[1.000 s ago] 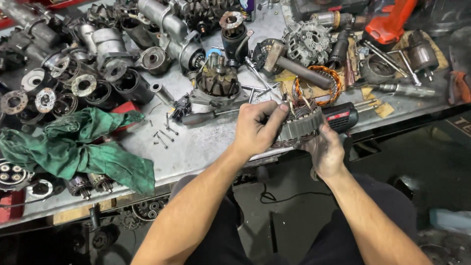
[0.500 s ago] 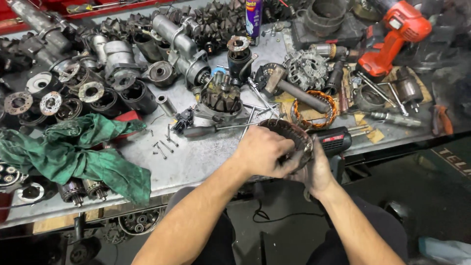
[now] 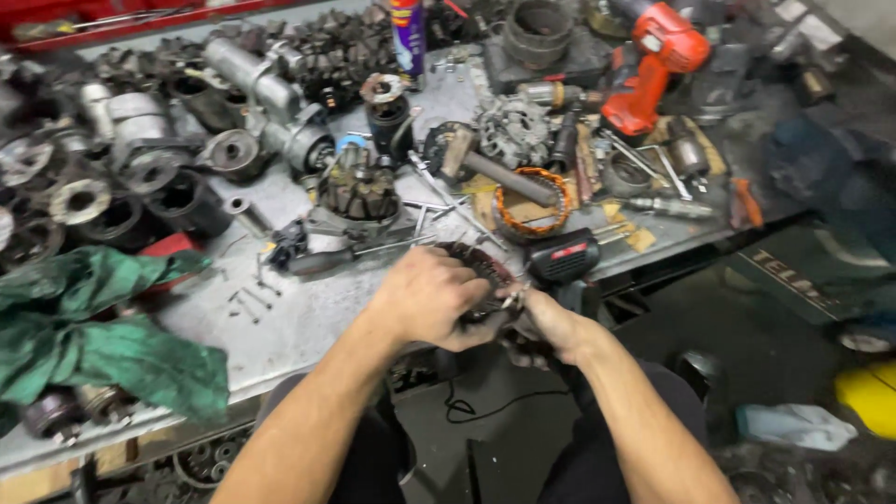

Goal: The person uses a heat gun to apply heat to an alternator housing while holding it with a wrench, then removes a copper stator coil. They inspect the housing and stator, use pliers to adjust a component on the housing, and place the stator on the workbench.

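Hands shifted slightly left, left hand [image 3: 431,297] and right hand [image 3: 551,327] together, clamped on dark stator ring [image 3: 483,271] between them

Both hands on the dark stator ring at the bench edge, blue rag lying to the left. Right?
Not quite: the head view shows the rag is green, not blue. Left hand and right hand do hold the dark stator ring at the bench edge.
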